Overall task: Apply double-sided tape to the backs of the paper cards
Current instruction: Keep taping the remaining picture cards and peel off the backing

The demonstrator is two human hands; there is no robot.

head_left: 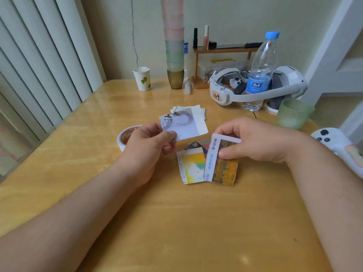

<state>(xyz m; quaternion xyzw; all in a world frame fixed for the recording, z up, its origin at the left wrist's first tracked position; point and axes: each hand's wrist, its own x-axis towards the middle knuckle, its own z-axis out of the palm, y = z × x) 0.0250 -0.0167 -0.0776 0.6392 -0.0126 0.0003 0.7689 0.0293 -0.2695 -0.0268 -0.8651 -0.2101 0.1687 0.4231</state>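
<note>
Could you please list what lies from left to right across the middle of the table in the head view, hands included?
Tape roll → left hand pinching the grey bird card → yellow card lying on the table → right hand pinching the orange card → green glass cup.

Wooden table (176,222) against cream wall (294,20), vertical blinds (39,55) left.

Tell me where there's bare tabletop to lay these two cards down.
Bare wood spans the near table between the forearms, and the far left between tape roll and paper cup. Crowded: the card pile under the hands, and the far right around the headset, bottle and green cup.
</note>
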